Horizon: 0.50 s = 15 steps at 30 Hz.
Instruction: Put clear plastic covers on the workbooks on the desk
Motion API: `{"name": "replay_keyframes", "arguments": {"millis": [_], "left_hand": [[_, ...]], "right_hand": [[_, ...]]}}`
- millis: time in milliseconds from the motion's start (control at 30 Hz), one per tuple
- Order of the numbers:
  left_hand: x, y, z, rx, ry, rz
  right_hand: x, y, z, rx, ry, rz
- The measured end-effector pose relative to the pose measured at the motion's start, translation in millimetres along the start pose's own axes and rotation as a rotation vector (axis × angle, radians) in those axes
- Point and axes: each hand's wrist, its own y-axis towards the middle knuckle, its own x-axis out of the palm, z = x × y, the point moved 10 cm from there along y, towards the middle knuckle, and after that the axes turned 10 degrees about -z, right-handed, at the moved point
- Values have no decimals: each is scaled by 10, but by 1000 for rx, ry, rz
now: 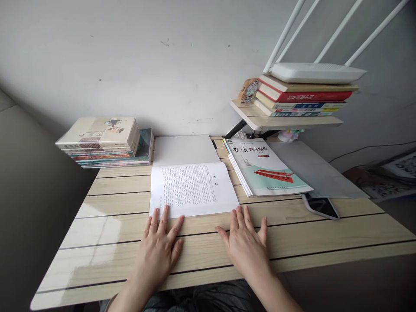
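Observation:
An open book (191, 190) lies on the wooden desk in front of me, its printed page nearest and a blank page or cover behind it. My left hand (157, 247) rests palm down at the book's lower left corner, fingers spread, with some fingertips on the page edge. Spread flat on the desk, my right hand (245, 245) has its fingertips at the lower right corner of the page. Neither hand grips anything. To the right of the book lies a stack of workbooks (260, 167) with a white and green cover.
A pile of books (100, 141) stands at the back left. A phone (320, 206) lies partly under a grey sheet (318, 167). On a small raised shelf (286, 121) at the right, a white router (316, 73) sits on several books (305, 97). The desk (107, 247) meets the wall behind.

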Motion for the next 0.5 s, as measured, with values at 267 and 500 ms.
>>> {"name": "replay_keyframes", "arguments": {"millis": [267,500], "left_hand": [[10,0,5,-4,-2,1],[54,-120,-134,35,26,-17]], "right_hand": [[92,4,197,43,-22,44],[104,11,221,52,-1,99]]}}
